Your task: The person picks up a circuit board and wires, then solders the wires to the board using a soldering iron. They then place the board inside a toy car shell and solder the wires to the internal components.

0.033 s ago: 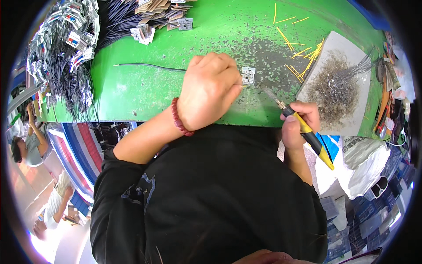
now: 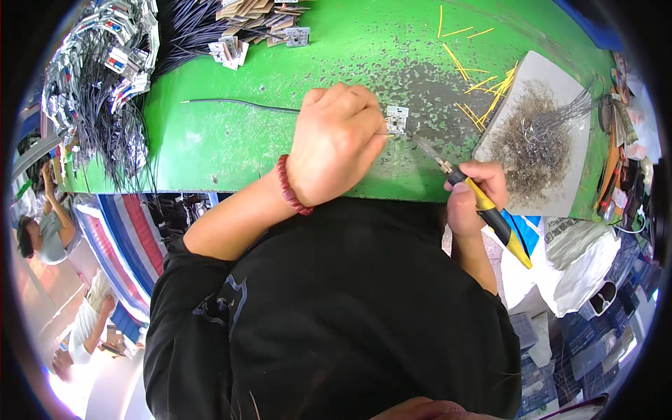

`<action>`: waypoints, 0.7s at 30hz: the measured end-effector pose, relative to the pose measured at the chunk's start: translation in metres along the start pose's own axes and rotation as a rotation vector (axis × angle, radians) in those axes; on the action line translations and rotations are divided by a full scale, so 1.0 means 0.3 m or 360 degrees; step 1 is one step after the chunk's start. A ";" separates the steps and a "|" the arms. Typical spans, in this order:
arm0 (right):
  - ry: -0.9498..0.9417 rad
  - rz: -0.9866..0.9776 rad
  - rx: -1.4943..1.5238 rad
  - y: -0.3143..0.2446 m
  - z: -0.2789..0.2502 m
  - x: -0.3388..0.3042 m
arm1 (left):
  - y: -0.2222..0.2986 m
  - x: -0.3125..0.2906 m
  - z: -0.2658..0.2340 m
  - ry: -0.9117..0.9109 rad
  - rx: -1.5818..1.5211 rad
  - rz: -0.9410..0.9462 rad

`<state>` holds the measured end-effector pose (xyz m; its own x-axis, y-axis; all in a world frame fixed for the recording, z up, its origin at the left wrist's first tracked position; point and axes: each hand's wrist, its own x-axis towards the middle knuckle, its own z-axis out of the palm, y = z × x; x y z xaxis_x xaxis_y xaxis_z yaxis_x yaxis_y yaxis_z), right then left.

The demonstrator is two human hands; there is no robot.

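1. Left hand (image 2: 338, 143): fingers curled under and drawn together, knuckles upward, back of the hand to the camera. Its fingertips are hidden, so I cannot tell exactly what they pinch; a black cable (image 2: 241, 104) runs in beneath it from the left.
2. Right hand (image 2: 477, 197): thumb and fingers closed round a yellow-and-black soldering iron (image 2: 497, 222), which slants over the near edge of the green worktop (image 2: 231, 150).
3. Just beyond the left hand's fingertips lies a small white circuit board (image 2: 397, 120), in from the worktop's near edge, between that hand and the iron's tip.
4. Hard to make out: the tip of the iron, blurred against the worn, dark patch of worktop, so whether it touches anything is unclear. Where cable and board meet is covered by the left hand.
5. Cut off at the top of the view: the pile of boards on black cables (image 2: 297, 37) along the far edge, and the silvery bundle (image 2: 119, 59) at the left edge, its leads hanging over the near-left corner.
6. Counted: two hands, one iron, one board at the fingertips, one grey slab (image 2: 570, 157) near the right edge, three yellow wire pieces (image 2: 457, 32) apart near the far edge; more lie crossed beside the slab, too tangled to count.
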<state>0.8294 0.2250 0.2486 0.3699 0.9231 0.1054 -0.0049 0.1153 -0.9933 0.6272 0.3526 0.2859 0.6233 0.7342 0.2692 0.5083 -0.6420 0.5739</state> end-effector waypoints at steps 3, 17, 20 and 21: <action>-0.0044 0.0004 -0.0146 0.013 0.007 0.006 | -0.015 -0.017 0.045 0.0087 0.0078 0.0011; -0.0226 -0.0011 -0.0424 0.002 -0.006 0.013 | -0.043 -0.013 0.064 0.0076 0.0138 0.0068; -0.0209 0.0003 -0.0389 0.005 0.004 0.015 | -0.041 -0.011 0.061 0.0071 0.0137 0.0070; -0.0160 0.0023 -0.0350 0.007 0.009 0.014 | -0.040 -0.011 0.061 0.0068 0.0140 0.0067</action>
<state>0.8283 0.2301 0.2472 0.2770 0.9572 0.0842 0.1968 0.0293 -0.9800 0.6300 0.3540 0.2639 0.6204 0.7138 0.3251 0.5338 -0.6879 0.4917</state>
